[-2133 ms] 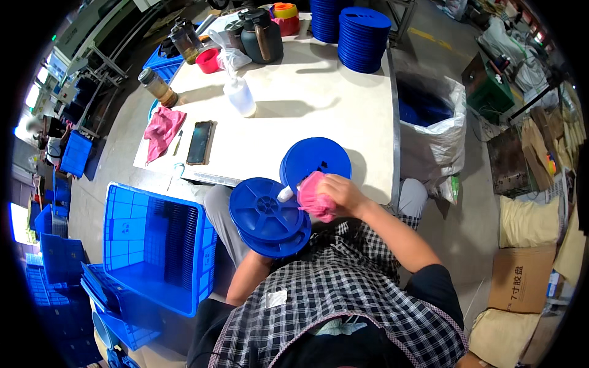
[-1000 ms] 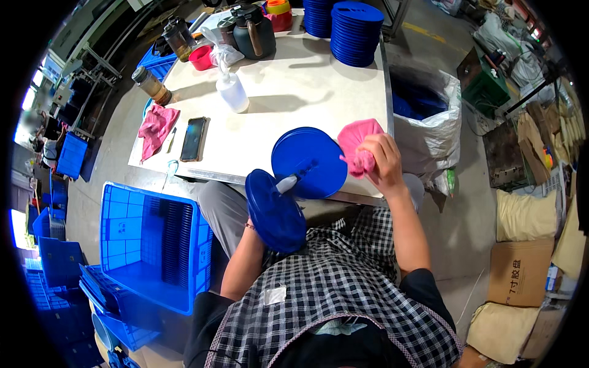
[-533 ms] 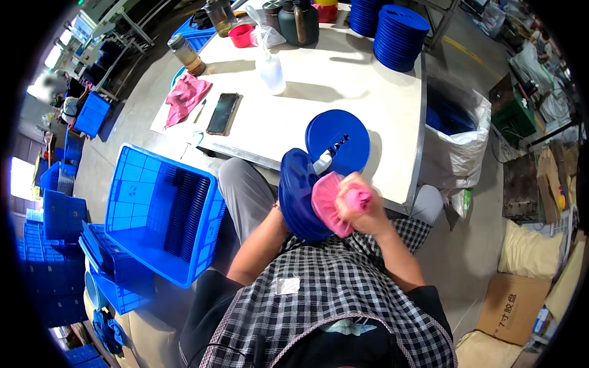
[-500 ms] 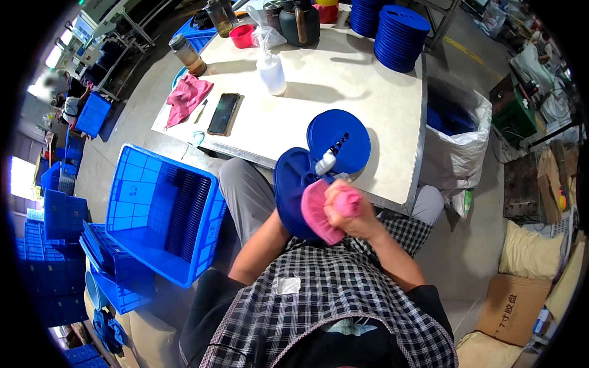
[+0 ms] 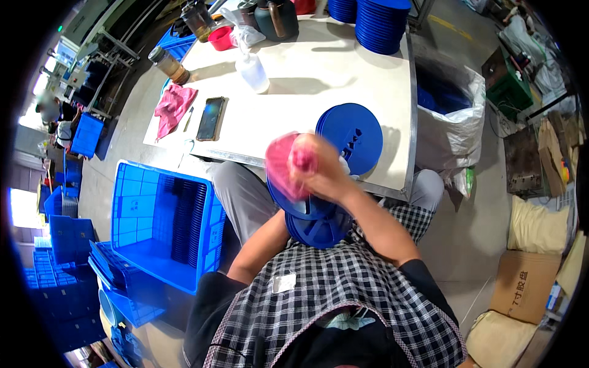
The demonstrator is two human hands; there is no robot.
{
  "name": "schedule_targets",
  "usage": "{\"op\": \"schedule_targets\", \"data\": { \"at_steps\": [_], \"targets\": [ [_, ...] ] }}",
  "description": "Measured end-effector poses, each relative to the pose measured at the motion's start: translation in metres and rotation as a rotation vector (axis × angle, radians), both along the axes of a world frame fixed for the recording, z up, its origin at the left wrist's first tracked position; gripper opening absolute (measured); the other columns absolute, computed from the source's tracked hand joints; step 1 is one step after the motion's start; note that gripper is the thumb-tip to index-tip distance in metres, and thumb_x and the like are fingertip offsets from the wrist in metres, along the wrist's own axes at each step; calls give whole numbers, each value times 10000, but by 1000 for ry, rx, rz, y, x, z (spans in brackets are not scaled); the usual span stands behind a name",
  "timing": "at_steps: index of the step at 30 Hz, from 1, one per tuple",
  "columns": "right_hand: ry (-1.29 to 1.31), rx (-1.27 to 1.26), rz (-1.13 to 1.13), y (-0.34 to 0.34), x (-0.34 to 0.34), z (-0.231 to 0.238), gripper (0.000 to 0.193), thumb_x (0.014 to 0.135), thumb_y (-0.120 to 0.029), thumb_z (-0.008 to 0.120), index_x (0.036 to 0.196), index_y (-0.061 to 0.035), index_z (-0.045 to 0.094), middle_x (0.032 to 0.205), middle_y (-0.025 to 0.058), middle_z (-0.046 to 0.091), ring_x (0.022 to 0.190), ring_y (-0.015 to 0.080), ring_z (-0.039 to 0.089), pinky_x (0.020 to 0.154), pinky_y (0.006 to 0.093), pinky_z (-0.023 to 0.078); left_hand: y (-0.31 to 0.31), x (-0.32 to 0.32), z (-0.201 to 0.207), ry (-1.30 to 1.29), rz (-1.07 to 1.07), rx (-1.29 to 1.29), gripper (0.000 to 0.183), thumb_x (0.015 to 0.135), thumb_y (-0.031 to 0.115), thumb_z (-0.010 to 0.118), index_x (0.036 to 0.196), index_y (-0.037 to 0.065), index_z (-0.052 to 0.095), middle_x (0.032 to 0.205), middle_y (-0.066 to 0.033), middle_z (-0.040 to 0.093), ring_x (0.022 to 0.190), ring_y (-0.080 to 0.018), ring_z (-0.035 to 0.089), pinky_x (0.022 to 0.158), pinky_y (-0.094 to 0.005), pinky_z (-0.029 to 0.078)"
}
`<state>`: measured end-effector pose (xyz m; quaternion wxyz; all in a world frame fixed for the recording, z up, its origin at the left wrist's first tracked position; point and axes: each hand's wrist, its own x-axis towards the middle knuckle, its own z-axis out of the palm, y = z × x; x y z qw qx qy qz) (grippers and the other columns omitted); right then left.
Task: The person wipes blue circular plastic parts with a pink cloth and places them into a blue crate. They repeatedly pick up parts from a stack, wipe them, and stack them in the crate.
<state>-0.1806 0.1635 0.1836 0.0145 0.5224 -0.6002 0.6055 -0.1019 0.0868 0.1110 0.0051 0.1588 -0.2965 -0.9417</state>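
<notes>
My right hand (image 5: 322, 172), blurred by motion, is closed round a bunched pink cloth (image 5: 282, 162). The cloth lies against the upper of two overlapping blue plastic reels (image 5: 316, 209) in front of my apron. Below it shows the spoked lower reel (image 5: 328, 234). My left forearm runs up beneath these reels, and they hide the left hand, which seems to hold them from below. Just beyond, blue discs (image 5: 362, 138) lie stacked at the table's near edge. Something small and white shows beside my right wrist, too covered to name.
On the white table (image 5: 307, 80) stand a spray bottle (image 5: 253, 73), phone (image 5: 211, 118), second pink cloth (image 5: 173, 110), jar (image 5: 169, 64), kettle (image 5: 277, 21) and tall disc stack (image 5: 381, 27). A blue crate (image 5: 141, 239) holding discs is left; a white sack (image 5: 457, 135) stands right.
My right hand and the pink cloth have moved left and up across the reel. A second spoked reel now shows below the first. The view has shifted slightly.
</notes>
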Motion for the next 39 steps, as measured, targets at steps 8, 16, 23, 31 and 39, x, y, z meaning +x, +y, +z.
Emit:
{"op": "schedule_targets", "data": {
  "at_steps": [8, 16, 23, 31, 39],
  "targets": [
    [-157, 123, 127, 30, 27, -5, 257, 806, -116, 775, 978, -95, 584, 1024, 108, 612, 1045, 258, 622, 939, 400, 498, -14, -7, 0, 23, -46, -9, 291, 1053, 216, 549, 1287, 52, 607, 1106, -26, 646, 937, -136, 654, 813, -305, 565],
    [73, 510, -807, 73, -112, -89, 382, 735, -161, 825, 990, -23, 575, 985, 147, 622, 992, 334, 636, 843, 422, 536, -25, 27, 10, 33, -44, -46, 296, 1053, 229, 550, 1282, 51, 609, 1124, -39, 647, 955, -148, 654, 830, -318, 564],
    [179, 599, -714, 65, -93, -75, 405, 734, -140, 819, 1052, -16, 603, 1032, 149, 646, 1013, 339, 637, 866, 425, 545, -43, 81, 13, -1, 78, -67, 301, 1052, 239, 551, 1278, 49, 611, 1141, -50, 647, 972, -159, 654, 846, -330, 563],
    [192, 612, -757, 51, -96, -73, 409, 749, -163, 814, 1063, -7, 605, 1039, 154, 643, 993, 338, 641, 867, 441, 542, -42, 76, 9, 14, 113, -59, 307, 1052, 251, 551, 1273, 48, 613, 1159, -63, 648, 991, -171, 654, 863, -343, 563],
    [162, 390, 233, -10, -37, -62, 387, 742, -146, 782, 1083, -38, 635, 1006, 144, 652, 1004, 333, 628, 902, 441, 512, -41, 78, 10, 1, 120, -69, 313, 1052, 264, 552, 1268, 46, 615, 1178, -76, 649, 1009, -183, 654, 880, -356, 562]
  ]
}}
